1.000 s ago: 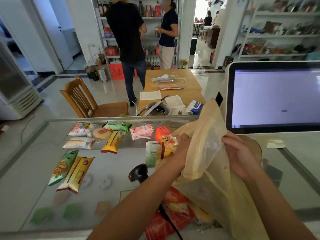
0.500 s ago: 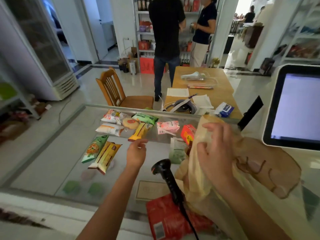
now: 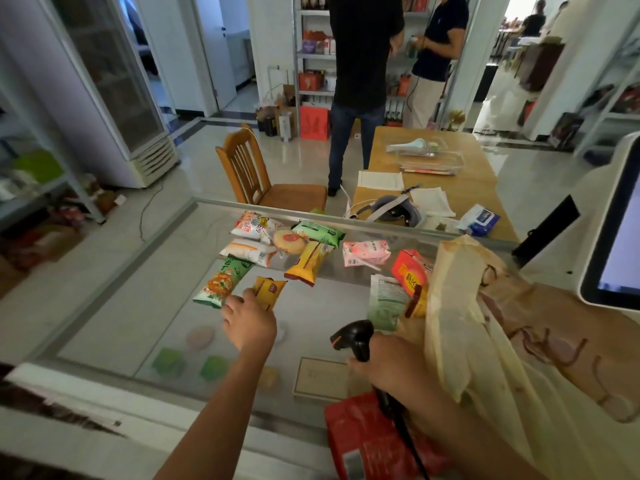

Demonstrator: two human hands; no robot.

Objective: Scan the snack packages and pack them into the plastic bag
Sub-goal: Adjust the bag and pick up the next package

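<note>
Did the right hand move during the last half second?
Yes. The right hand left the beige plastic bag and came down to the black handheld barcode scanner, now gripping its handle.

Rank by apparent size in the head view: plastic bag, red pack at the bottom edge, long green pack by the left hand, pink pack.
1. plastic bag
2. red pack, cut off by the frame and nearest the camera, so its lead is unsure
3. long green pack
4. pink pack, only slightly smaller
</note>
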